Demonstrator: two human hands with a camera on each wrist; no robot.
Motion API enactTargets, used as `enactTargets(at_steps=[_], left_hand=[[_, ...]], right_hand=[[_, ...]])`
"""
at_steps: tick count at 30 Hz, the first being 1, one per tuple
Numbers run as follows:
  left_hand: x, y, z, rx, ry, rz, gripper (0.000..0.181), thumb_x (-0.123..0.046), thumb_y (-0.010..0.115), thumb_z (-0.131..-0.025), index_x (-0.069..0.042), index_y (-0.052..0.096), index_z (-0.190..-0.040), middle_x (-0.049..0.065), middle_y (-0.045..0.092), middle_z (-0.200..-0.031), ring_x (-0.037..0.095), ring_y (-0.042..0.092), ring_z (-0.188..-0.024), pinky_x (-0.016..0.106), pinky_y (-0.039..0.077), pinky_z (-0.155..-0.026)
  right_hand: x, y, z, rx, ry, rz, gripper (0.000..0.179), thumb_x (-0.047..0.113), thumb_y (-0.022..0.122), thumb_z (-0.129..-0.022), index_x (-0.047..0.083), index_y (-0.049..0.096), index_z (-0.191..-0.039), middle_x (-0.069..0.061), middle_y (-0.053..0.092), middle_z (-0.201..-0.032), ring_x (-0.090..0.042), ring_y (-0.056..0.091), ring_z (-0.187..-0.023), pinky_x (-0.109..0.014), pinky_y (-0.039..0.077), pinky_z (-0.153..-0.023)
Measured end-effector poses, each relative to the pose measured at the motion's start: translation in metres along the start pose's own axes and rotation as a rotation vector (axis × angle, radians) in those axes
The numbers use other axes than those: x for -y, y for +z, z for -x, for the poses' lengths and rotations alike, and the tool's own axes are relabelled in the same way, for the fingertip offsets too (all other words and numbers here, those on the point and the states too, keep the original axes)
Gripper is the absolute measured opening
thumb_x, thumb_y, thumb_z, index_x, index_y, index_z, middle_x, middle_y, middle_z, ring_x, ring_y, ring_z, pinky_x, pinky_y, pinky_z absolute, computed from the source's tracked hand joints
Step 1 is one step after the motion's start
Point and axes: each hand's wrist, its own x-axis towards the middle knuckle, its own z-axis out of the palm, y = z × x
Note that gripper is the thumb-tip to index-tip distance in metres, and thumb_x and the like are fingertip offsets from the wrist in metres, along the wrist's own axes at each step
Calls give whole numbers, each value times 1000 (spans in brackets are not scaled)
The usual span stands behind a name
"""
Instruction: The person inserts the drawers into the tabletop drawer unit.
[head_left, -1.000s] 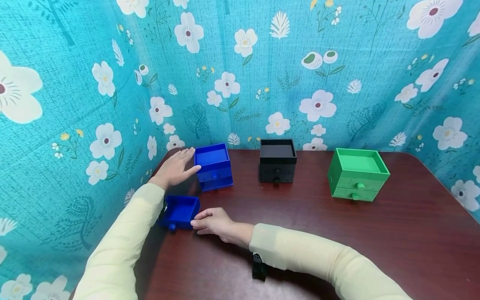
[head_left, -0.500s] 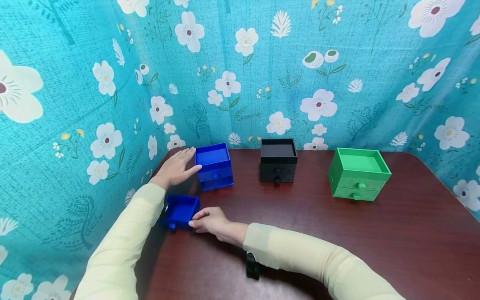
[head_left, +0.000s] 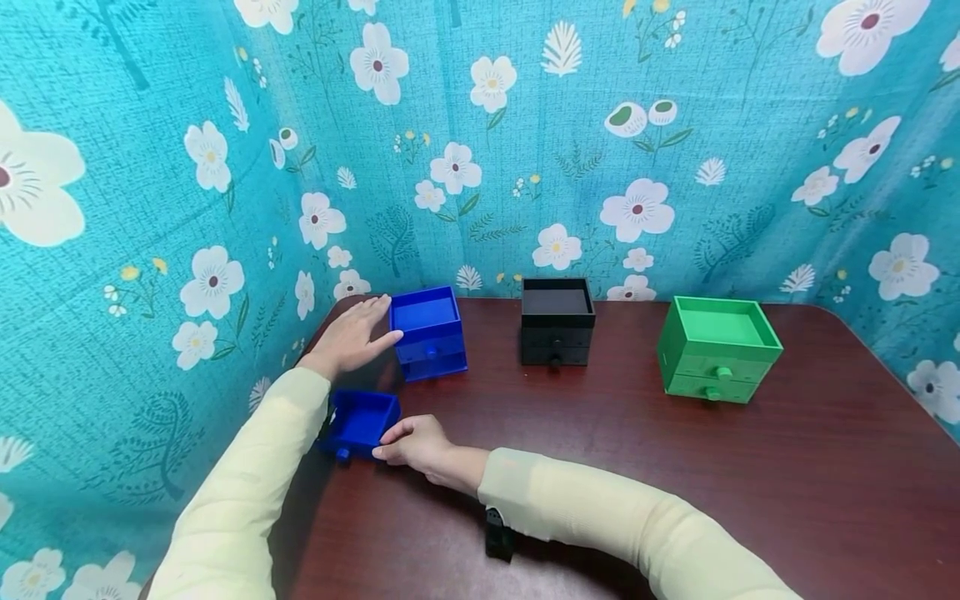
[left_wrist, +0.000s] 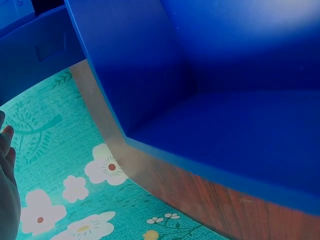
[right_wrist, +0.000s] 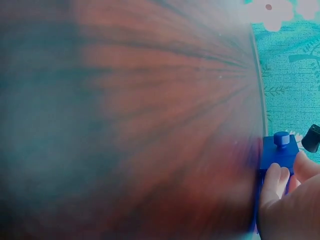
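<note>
A small blue drawer [head_left: 363,419] with a round knob [head_left: 342,455] lies pulled free on the table at the left. My right hand [head_left: 420,446] pinches its right wall near the front corner; in the right wrist view, thumb and fingers [right_wrist: 272,182] sit close behind the knobbed front. My left hand [head_left: 348,337] rests with straight fingers against the left side of the blue drawer cabinet [head_left: 427,333], whose lower slot is vacant. The left wrist view is filled by the drawer's inside [left_wrist: 240,130], with part of the left hand at the far left edge.
A black drawer cabinet [head_left: 557,325] stands at the back middle, and a green one [head_left: 718,350] at the right, both with drawers in. The dark red wooden table [head_left: 600,417] meets a turquoise flowered curtain [head_left: 450,125] behind and at the left.
My right hand has moved slightly left and closer onto the drawer's front right corner. The drawer's front has shifted a touch left. The left hand and the cabinets stay put.
</note>
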Motion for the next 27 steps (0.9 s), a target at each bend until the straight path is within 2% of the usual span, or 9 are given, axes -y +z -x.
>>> enactTargets(at_steps=[12,17,20,24,27], left_hand=[[2,1,-1,7,-7,-3,80,-57,42,-98,-1,24,-153,17,27,-156,32,23,-144,45,15,-116],[2,1,-1,10,-10,-3,80,-57,42,-98,-1,24,-153,17,27,-156,32,23,-144,45,15,-117],[2,0,-1,14,-10,-1,80,-57,42,-98,-1,24,-153,17,26,-156,32,22,-144,45,15,-117],[1,0,-2,13,-12,0,81,-57,42,-98,-1,24,-153,17,26,-156,32,22,-144,46,15,-117],[0,0,-1,7,-9,1,81,-56,43,-98,0,24,-153,18,27,-156,34,23,-144,46,15,-116]], right_hand=[[0,2,1,-22,-48,-30,10,-9,75,-76,-5,66,-76,2,56,-60,-8,54,-53,-20,50,-56],[4,3,-2,-43,5,-125,8,-10,70,-78,-4,65,-77,-3,60,-65,-12,60,-58,-29,57,-63],[6,4,-6,-41,31,-166,11,-4,70,-82,1,62,-76,-5,63,-69,-14,62,-61,-33,58,-66],[8,5,-13,-54,42,-134,18,6,75,-84,4,60,-73,-4,64,-68,-12,62,-59,-32,59,-67],[10,7,-17,-80,44,-104,19,6,77,-82,3,60,-74,-5,63,-68,-13,63,-60,-32,59,-67]])
